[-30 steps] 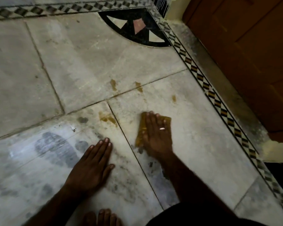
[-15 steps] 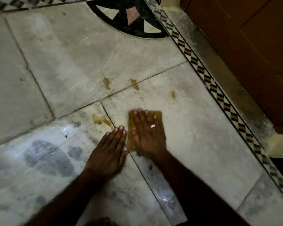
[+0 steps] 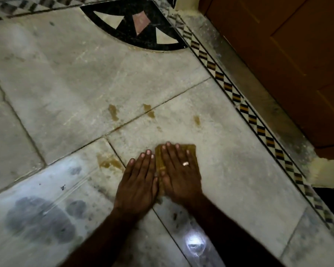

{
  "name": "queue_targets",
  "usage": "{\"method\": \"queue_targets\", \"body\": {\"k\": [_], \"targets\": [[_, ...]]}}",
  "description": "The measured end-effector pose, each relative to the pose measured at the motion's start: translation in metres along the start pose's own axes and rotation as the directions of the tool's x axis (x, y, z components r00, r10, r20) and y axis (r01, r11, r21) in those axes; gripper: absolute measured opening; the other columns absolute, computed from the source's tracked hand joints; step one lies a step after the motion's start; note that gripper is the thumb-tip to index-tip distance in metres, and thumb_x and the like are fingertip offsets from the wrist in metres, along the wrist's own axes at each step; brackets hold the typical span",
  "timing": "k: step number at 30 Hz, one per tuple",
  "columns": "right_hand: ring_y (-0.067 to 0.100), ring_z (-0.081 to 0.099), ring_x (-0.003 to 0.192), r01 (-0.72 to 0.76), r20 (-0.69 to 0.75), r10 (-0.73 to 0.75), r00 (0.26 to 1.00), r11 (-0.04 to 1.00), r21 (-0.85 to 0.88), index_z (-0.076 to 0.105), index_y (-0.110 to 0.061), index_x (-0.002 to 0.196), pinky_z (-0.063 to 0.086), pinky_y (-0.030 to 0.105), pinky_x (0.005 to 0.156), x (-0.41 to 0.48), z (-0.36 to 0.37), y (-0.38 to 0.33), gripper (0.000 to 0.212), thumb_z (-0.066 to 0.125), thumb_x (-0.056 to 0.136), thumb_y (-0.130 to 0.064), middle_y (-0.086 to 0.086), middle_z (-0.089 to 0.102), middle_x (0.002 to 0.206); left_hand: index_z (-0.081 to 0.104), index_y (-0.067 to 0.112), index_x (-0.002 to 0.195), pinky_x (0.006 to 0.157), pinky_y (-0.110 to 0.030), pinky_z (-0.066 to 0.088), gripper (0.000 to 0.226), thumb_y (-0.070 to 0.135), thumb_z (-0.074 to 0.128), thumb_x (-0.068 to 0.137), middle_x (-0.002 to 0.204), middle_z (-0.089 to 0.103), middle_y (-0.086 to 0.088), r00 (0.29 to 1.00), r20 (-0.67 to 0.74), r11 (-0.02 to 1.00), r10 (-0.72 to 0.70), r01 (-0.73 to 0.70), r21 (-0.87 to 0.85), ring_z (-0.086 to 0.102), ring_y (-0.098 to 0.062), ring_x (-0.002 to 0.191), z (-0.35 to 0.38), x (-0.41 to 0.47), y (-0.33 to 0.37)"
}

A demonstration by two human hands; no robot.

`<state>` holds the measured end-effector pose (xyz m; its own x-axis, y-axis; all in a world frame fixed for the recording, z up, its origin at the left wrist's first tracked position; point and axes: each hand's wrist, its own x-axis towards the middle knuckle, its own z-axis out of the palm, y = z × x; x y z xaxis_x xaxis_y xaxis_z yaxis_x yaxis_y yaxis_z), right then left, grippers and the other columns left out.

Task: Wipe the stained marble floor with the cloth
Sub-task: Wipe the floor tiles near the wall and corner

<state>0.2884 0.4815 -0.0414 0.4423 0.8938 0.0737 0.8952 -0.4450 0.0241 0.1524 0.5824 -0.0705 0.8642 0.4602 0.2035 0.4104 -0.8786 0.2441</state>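
Moved in from the left, the left hand (image 3: 138, 182) now lies flat on the marble floor (image 3: 66, 83) just beside the right hand (image 3: 178, 176), whose straight fingers (image 3: 170, 153), one ringed, press the yellow cloth (image 3: 191, 149) down, brown stains (image 3: 109, 162) nearby.

Mustard cloth (image 3: 191, 151), grey marble floor (image 3: 66, 74), brownish stains (image 3: 113, 111).

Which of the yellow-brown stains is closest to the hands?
The big smear beside the left hand; the smaller spots lie farther ahead.
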Motion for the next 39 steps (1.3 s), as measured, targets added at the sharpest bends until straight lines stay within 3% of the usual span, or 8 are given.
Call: {"method": "queue_targets", "body": {"k": [6,9,16,21,26,33,36,39], "targets": [[0.028,0.024,0.156,-0.262,0.045,0.263,0.964,0.965,-0.023,0.024,-0.014,0.163,0.022,0.055,0.124,0.051,0.005,0.083,0.068,0.034,0.101,-0.040,0.007,0.026,0.170,0.033,-0.001,0.156,0.124,-0.050,0.024,0.061,0.029,0.041,0.103,0.164,0.033,-0.019,1.000,-0.002,0.999,0.028,-0.028,-0.026,0.034,-0.034,0.152,0.000,0.003,-0.002],[0.032,0.028,0.154,-0.412,-0.010,0.413,0.911,0.907,-0.081,0.024,-0.009,0.162,0.024,0.057,0.122,0.018,0.007,0.066,0.068,0.030,0.101,-0.040,0.011,0.026,0.169,0.037,-0.002,0.153,0.121,-0.053,0.030,0.060,0.026,0.045,0.101,0.162,0.035,-0.020,0.999,-0.043,0.999,0.033,-0.035,-0.042,0.036,-0.035,0.150,0.001,0.001,-0.001],[0.024,0.028,0.155,-0.002,-0.018,0.002,1.000,1.000,0.005,0.030,-0.021,0.162,0.021,0.053,0.126,0.087,0.009,0.014,0.071,0.046,0.096,-0.043,0.002,0.031,0.168,0.049,-0.002,0.146,0.115,-0.052,0.036,0.060,0.030,0.045,0.096,0.156,0.046,-0.019,0.996,-0.092,0.999,0.003,0.001,0.042,0.047,-0.035,0.143,0.010,0.004,-0.003],[0.033,0.035,0.151,-0.246,0.057,0.246,0.967,0.969,-0.018,0.035,-0.017,0.160,0.024,0.063,0.121,0.135,0.007,0.100,0.069,0.035,0.096,-0.043,0.007,0.038,0.165,0.049,0.001,0.147,0.115,-0.049,0.033,0.061,0.035,0.043,0.096,0.156,0.047,-0.016,0.996,-0.093,1.000,-0.004,0.005,0.013,0.039,-0.028,0.146,0.007,0.007,-0.003],[0.032,0.024,0.156,-0.515,0.106,0.516,0.850,0.856,-0.043,0.019,-0.018,0.164,0.018,0.060,0.124,0.072,0.010,0.125,0.071,0.018,0.100,-0.049,0.006,0.021,0.171,0.052,0.001,0.145,0.116,-0.048,0.031,0.060,0.035,0.042,0.096,0.155,0.047,-0.015,0.996,-0.079,1.000,-0.029,0.029,0.000,0.040,-0.027,0.144,0.004,0.006,-0.002],[0.034,0.043,0.147,-0.185,-0.013,0.184,0.983,0.982,-0.049,0.040,-0.017,0.157,0.038,0.060,0.115,0.007,0.002,-0.018,0.067,0.046,0.094,-0.038,0.008,0.044,0.161,0.051,0.001,0.145,0.118,-0.048,0.030,0.059,0.032,0.044,0.095,0.155,0.047,-0.017,0.993,-0.096,0.997,-0.061,0.065,0.044,0.044,-0.030,0.145,0.000,0.005,-0.007],[0.031,0.038,0.150,-0.042,-0.022,0.041,0.999,0.999,-0.003,0.035,-0.023,0.160,0.031,0.058,0.120,0.063,0.007,-0.012,0.065,0.047,0.098,-0.040,0.004,0.038,0.165,0.047,0.000,0.148,0.119,-0.050,0.030,0.060,0.030,0.044,0.097,0.158,0.044,-0.018,0.992,-0.090,0.993,-0.087,0.093,0.067,0.045,-0.033,0.145,-0.008,0.004,-0.027],[0.032,0.035,0.152,-0.080,0.061,0.081,0.995,0.997,-0.017,0.033,-0.021,0.161,0.027,0.056,0.122,0.102,0.006,0.022,0.068,0.040,0.097,-0.042,0.005,0.033,0.167,0.043,0.001,0.151,0.122,-0.048,0.024,0.061,0.033,0.043,0.100,0.161,0.040,-0.016,0.995,-0.038,0.994,-0.089,0.091,0.054,0.041,-0.033,0.147,-0.017,-0.004,-0.042]]}}
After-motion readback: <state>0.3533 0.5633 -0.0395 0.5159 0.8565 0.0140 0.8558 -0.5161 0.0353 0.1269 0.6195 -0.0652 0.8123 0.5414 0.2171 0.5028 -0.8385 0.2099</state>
